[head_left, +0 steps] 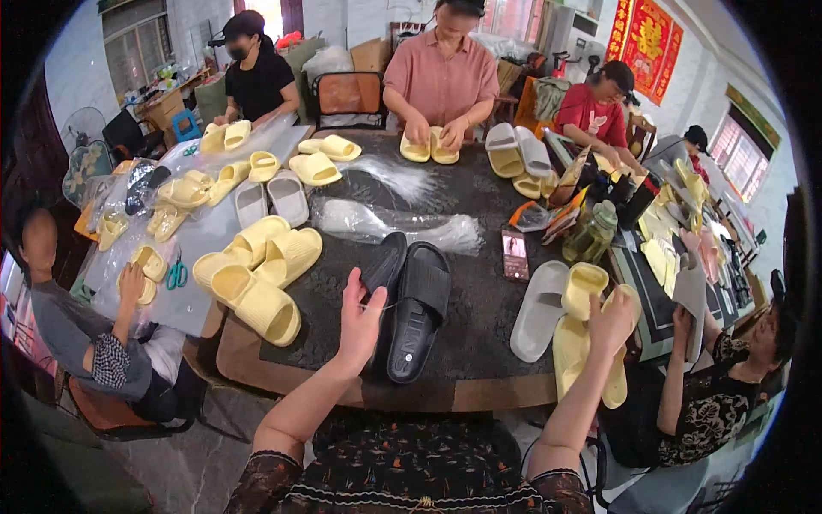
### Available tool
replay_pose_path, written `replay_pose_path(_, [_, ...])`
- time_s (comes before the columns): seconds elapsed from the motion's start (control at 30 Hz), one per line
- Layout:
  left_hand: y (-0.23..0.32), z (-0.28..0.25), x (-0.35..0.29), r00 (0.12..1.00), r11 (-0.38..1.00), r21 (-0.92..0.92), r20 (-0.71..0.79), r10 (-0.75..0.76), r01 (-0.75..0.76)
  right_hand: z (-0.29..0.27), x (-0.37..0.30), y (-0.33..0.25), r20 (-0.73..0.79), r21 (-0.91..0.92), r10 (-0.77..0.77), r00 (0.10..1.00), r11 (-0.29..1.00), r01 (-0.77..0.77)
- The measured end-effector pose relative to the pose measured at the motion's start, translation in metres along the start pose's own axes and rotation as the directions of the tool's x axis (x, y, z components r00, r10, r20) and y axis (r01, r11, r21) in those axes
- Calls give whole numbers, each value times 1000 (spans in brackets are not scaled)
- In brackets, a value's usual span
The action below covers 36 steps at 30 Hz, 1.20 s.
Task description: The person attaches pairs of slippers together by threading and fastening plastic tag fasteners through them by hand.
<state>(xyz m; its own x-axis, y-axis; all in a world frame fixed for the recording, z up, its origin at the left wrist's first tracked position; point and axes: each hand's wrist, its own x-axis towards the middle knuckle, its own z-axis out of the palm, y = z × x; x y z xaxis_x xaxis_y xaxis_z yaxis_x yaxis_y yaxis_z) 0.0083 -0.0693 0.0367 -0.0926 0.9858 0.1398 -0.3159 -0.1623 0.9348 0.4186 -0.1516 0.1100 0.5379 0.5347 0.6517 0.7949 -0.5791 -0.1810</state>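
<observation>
Near the middle of the table lies a pair of black slide sandals. The right one is a flat black slide (417,317), sole down; the left black slide (385,259) is tipped on its side against it. My left hand (364,321) grips the left slide's edge, thumb toward the pair, other fingers partly hidden. A thin strand runs from the thumb across to the straps. At the table's right edge my right hand (612,324) closes on the strap of a yellow slide (615,385). Its mate (569,355) lies alongside, with another yellow slide (586,283) above them.
A grey slide (540,313), a phone (515,255) and a greenish bottle (592,231) are near my right hand. Several yellow slides (257,300) lie to the left. Clear plastic bags (398,224) lie beyond the black pair. Co-workers (441,68) handle slides around the table.
</observation>
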Motion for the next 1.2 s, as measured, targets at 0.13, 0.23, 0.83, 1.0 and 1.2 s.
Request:
replay_pose_path(0.13, [-1, 12, -2, 999, 958, 284, 13, 48, -49, -20, -43, -105, 338, 709, -319, 885, 705, -17])
replay_pose_path(0.23, [-17, 7, -5, 965, 721, 641, 163, 205, -262, 9, -85, -154, 218, 812, -732, 646, 503, 295])
replay_pose_path(0.83, [-11, -44, -21, 770, 232, 736, 585, 255, -636, 43, -131, -158, 273, 726, -682, 679, 609, 320])
replay_pose_path(1.0, [-9, -45, -27, 697, 229, 659, 694, 181, -716, 38, -135, -156, 264, 728, -633, 728, 626, 281])
replay_pose_path(1.2, [9, -37, -32, 630, 219, 591, 716, 301, -776, 36, -135, -165, 362, 748, -540, 759, 655, 109])
